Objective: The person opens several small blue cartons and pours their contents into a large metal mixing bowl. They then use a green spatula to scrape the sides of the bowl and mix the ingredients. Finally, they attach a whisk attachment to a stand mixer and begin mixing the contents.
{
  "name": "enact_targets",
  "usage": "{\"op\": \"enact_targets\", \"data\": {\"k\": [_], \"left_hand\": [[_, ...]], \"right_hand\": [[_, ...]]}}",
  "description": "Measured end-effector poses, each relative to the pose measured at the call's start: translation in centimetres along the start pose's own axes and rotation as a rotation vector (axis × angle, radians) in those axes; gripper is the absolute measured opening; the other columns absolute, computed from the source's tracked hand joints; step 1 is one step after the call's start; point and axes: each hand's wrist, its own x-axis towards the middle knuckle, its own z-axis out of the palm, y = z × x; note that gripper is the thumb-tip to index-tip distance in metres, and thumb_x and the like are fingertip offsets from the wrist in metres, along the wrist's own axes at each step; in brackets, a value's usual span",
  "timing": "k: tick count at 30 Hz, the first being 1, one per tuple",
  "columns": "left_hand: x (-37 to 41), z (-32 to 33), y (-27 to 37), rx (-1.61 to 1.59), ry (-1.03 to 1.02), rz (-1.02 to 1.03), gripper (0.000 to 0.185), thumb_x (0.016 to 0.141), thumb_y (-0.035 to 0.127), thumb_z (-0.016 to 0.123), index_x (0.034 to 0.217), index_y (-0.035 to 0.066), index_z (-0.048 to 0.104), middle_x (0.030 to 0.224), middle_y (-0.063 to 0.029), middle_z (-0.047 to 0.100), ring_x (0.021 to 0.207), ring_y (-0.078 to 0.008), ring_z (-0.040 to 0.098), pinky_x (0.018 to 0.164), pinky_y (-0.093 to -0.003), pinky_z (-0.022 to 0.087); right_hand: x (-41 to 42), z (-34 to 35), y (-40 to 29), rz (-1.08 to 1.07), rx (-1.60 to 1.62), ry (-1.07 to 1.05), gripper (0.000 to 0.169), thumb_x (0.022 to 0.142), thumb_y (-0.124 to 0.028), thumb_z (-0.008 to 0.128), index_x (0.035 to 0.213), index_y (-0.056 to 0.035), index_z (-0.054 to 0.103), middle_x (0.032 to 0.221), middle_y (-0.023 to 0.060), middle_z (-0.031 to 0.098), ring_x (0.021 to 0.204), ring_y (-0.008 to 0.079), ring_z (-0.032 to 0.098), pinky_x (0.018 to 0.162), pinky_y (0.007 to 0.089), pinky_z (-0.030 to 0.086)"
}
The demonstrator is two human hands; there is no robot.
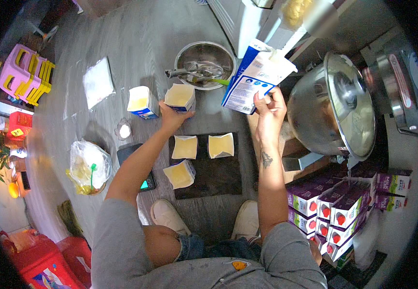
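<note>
My left hand (174, 117) grips an open-topped carton (180, 94) with pale yellow contents on the grey wood-look floor. Raised to the right, my right hand (272, 106) holds a torn blue and white carton (248, 85) that bears printing; its inside is hidden. Just left of the gripped carton stands another open carton (142, 103), also pale yellow within. Nearer my feet, a dark board (216, 180) carries three similar cartons: one at its upper left (184, 147), one at its upper right (221, 145), and a tilted one (180, 174) below.
A steel bowl (186, 56) with utensils sits ahead. A large steel mixing bowl (308, 108) and stacked purple milk cartons (339, 206) stand at the right. Leftward are a digital scale (147, 184), partly under my forearm, a plastic bag (89, 160), a small dish (124, 130) and a white sheet (98, 83).
</note>
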Motion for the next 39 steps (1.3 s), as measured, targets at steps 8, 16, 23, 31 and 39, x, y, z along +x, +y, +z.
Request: {"op": "enact_targets", "data": {"k": [8, 16, 23, 31, 39], "left_hand": [[-0.4, -0.5, 1.6, 0.119, 0.052, 0.026, 0.078, 0.054, 0.016, 0.082, 0.113, -0.001, 0.035, 0.109, -0.0191, 0.052, 0.107, -0.0301, 0.051, 0.09, -0.0381, 0.041], [-1.6, -9.8, 15.0, 0.17, 0.04, 0.707, 0.075, 0.06, 0.009, 0.077, 0.124, -0.002, 0.039, 0.123, -0.0168, 0.046, 0.116, -0.03, 0.045, 0.1, -0.0366, 0.034], [-3.4, -13.8, 25.0, 0.292, 0.118, 0.916, 0.074, 0.06, 0.01, 0.076, 0.126, 0.002, 0.043, 0.127, -0.0161, 0.046, 0.121, -0.031, 0.041, 0.102, -0.0387, 0.031], [-2.5, -15.6, 31.6, 0.515, 0.091, 1.12, 0.075, 0.06, 0.011, 0.078, 0.126, 0.004, 0.045, 0.126, -0.0133, 0.048, 0.122, -0.0316, 0.041, 0.102, -0.0402, 0.032], [-4.1, -14.2, 41.9, 0.725, 0.009, 1.39, 0.08, 0.051, 0.012, 0.078, 0.125, 0.004, 0.047, 0.127, -0.0124, 0.049, 0.122, -0.0327, 0.04, 0.104, -0.0414, 0.028]], "right_hand": [[0.3, -2.0, -2.2, -0.052, -0.043, 0.052, 0.013, 0.082, 0.006, 0.057, 0.091, -0.0035, 0.056, 0.084, 0.0001, 0.063, 0.076, 0.0036, 0.054, 0.066, 0.0183, 0.041], [0.6, -3.8, -1.8, 0.066, 0.065, 0.069, 0.015, 0.085, 0.003, 0.055, 0.1, -0.0007, 0.054, 0.092, 0.0078, 0.065, 0.083, 0.0111, 0.059, 0.075, 0.024, 0.046], [0.8, -2.1, -1.0, 0.003, 0.102, 0.022, 0.016, 0.085, 0.004, 0.053, 0.101, 0.0024, 0.052, 0.092, 0.0081, 0.063, 0.084, 0.0124, 0.06, 0.076, 0.0245, 0.047], [1.3, -3.0, -0.5, -0.004, 0.04, 0.073, 0.015, 0.084, 0.003, 0.054, 0.098, 0.0014, 0.053, 0.089, 0.0091, 0.064, 0.079, 0.0129, 0.061, 0.07, 0.0245, 0.048], [0.8, -1.2, 3.7, 0.107, -0.188, 0.088, 0.02, 0.078, -0.001, 0.059, 0.098, -0.0013, 0.058, 0.082, 0.0092, 0.063, 0.07, 0.013, 0.06, 0.06, 0.0289, 0.049]]}}
